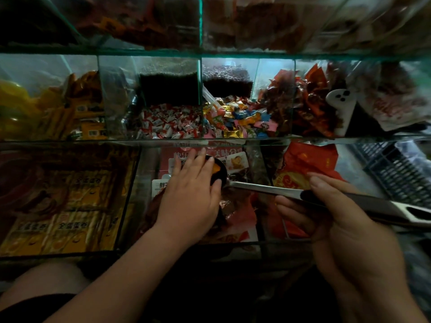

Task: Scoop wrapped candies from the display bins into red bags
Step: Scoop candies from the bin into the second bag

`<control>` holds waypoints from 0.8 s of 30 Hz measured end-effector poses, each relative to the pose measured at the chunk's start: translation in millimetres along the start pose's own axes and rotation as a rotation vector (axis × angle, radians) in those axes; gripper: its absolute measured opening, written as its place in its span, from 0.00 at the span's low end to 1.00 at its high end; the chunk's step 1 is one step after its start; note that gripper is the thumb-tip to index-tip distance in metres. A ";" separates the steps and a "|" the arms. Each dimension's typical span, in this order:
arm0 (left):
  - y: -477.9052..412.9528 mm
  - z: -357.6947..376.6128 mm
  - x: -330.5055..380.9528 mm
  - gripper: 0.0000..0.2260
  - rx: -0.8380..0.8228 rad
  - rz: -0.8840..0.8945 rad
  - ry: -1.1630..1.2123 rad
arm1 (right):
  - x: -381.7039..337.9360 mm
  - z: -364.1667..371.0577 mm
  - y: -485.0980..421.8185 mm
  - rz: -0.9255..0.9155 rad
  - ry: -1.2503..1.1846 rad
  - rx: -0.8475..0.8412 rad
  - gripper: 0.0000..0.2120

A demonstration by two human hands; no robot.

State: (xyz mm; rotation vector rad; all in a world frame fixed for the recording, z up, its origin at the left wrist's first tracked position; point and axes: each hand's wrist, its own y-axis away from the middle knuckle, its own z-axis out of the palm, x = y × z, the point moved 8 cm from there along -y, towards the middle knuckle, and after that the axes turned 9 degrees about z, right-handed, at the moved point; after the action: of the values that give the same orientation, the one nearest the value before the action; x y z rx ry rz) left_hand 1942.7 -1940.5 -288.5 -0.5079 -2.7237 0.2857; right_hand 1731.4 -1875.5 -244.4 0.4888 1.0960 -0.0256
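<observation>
My right hand grips the dark handle of a long metal scoop that reaches left into the near middle glass bin. The scoop's dark bowl holds an orange-wrapped candy. My left hand lies flat over the bowl, its fingers spread and touching its rim. Brown and red wrapped packs fill that bin under the hand. A red bag with gold print stands in the bin to the right, just beyond my right hand's fingers.
Behind, a row of glass bins holds red-white candies, mixed coloured candies, red wrapped snacks and yellow packs. Yellow boxed sticks fill the near left bin. A dark plastic crate sits at the right.
</observation>
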 end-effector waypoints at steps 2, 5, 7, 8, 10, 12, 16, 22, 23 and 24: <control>-18.6 -3.4 4.0 0.29 0.013 0.040 0.013 | -2.4 5.3 -2.8 0.009 -0.036 -0.029 0.09; -52.5 -12.5 8.6 0.28 0.069 0.120 0.043 | -15.4 13.7 -6.1 -0.024 -0.085 -0.081 0.04; -78.3 -19.9 12.4 0.27 0.099 0.189 0.098 | -27.8 17.0 -12.2 -0.055 -0.117 -0.086 0.05; -92.3 -22.8 14.0 0.26 0.102 0.221 0.137 | -33.5 17.1 -18.1 -0.064 -0.128 -0.068 0.06; -119.8 -27.7 15.4 0.26 0.107 0.245 0.214 | -41.6 16.9 -34.8 -0.064 -0.171 -0.013 0.06; -143.0 -31.6 12.0 0.28 0.122 0.192 0.320 | -48.7 20.3 -53.0 -0.061 -0.217 0.027 0.05; -149.9 -36.5 -4.2 0.26 0.285 0.043 0.559 | -65.0 26.8 -87.4 -0.178 -0.239 0.078 0.02; -115.2 -14.0 -20.5 0.27 0.256 -0.019 0.594 | -94.1 72.9 -90.2 -0.960 0.921 0.021 0.07; -110.6 -12.6 -21.6 0.27 0.259 -0.017 0.619 | -88.5 78.4 -89.8 -1.026 1.087 -0.028 0.10; -105.9 -11.6 -22.7 0.27 0.267 -0.015 0.638 | -82.2 82.3 -87.7 -1.065 1.213 -0.068 0.12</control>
State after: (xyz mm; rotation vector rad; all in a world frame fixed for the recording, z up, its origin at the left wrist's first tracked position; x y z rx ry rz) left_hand 1934.1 -2044.6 -257.5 -0.4134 -2.0338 0.3967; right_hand 1740.0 -2004.1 -176.3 -0.2807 2.4363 -0.6954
